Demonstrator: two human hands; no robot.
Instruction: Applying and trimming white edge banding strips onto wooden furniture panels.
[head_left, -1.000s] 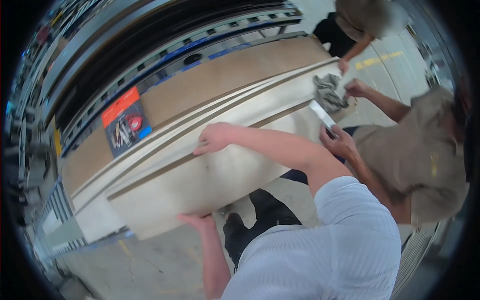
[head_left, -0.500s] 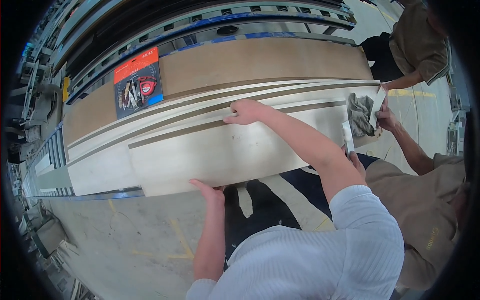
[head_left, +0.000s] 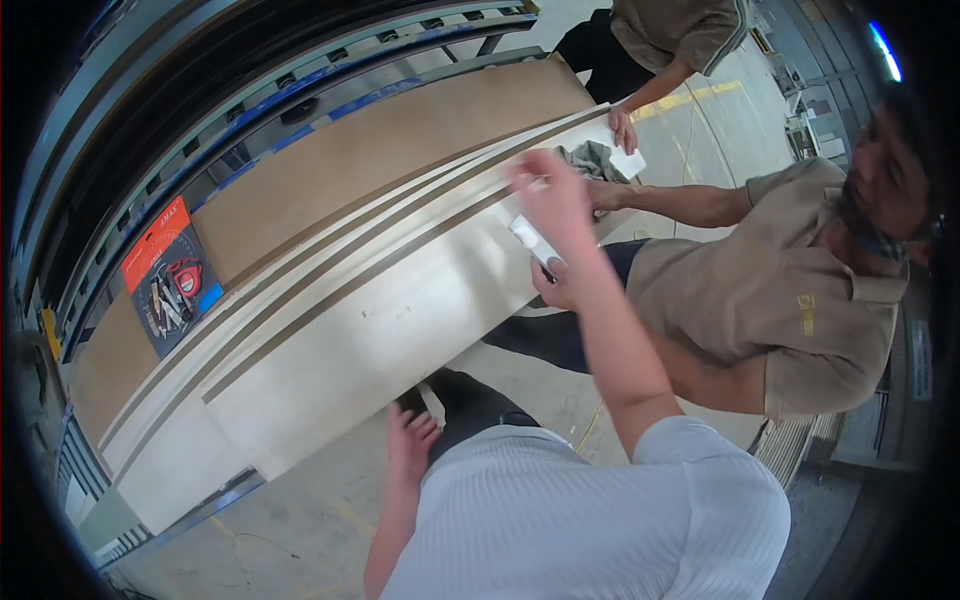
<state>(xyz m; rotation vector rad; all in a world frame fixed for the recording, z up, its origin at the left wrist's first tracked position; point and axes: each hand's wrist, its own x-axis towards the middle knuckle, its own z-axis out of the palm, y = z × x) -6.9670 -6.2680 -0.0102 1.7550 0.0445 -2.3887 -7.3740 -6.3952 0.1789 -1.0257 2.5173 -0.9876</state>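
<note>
A long white panel (head_left: 340, 350) with a brown edge strip lies atop similar panels (head_left: 165, 425). My left hand (head_left: 412, 440) is off the stack, by its near edge, fingers apart and holding nothing visible. Above the panel's right part, my right hand (head_left: 553, 200) is raised and smeared by motion; its fingers cannot be read. Close below it, a co-worker's hand (head_left: 560, 287) grips a flat white piece (head_left: 535, 245) with a rounded white part on it. Near the far end are a crumpled grey rag (head_left: 590, 160) and another white piece (head_left: 628, 165), beside co-workers' hands.
Behind the panels lies a brown board (head_left: 400, 130), with a carded pack of tools (head_left: 172, 275) at its left. A roller conveyor with a blue rail (head_left: 330, 110) runs behind. One co-worker (head_left: 740, 290) stands close at right, another (head_left: 670, 40) at the far end.
My right hand has left the panel's brown edge and moved right; my left hand has come off the near edge. The view has swung right. The nearer co-worker's white piece now lies over the panel.
</note>
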